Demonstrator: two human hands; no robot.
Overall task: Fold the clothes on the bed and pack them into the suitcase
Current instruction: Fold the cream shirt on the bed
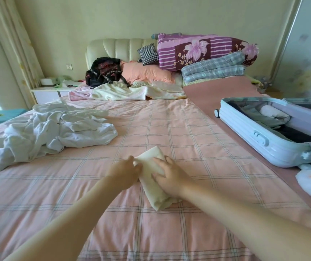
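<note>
The bedsheet (169,129) is pink with a thin plaid grid. At centre, the folded garment (154,194) is pale cream. The heap of clothes (56,129) at left is white; the suitcase (245,136) at right, light blue. Upper right, the quilt (198,49) has purple stripes and lilac flowers, the small cushion (148,53) black-and-white checks.

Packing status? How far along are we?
Done: the open suitcase already holds a few pieces of clothing. In hand: a cream garment, folded into a narrow strip on the bed. The left hand holds its edge and the right hand presses on it. Left: the white heap of clothes lies unfolded, and the cream piece isn't packed yet. Roughly midway, I'd guess.
</note>
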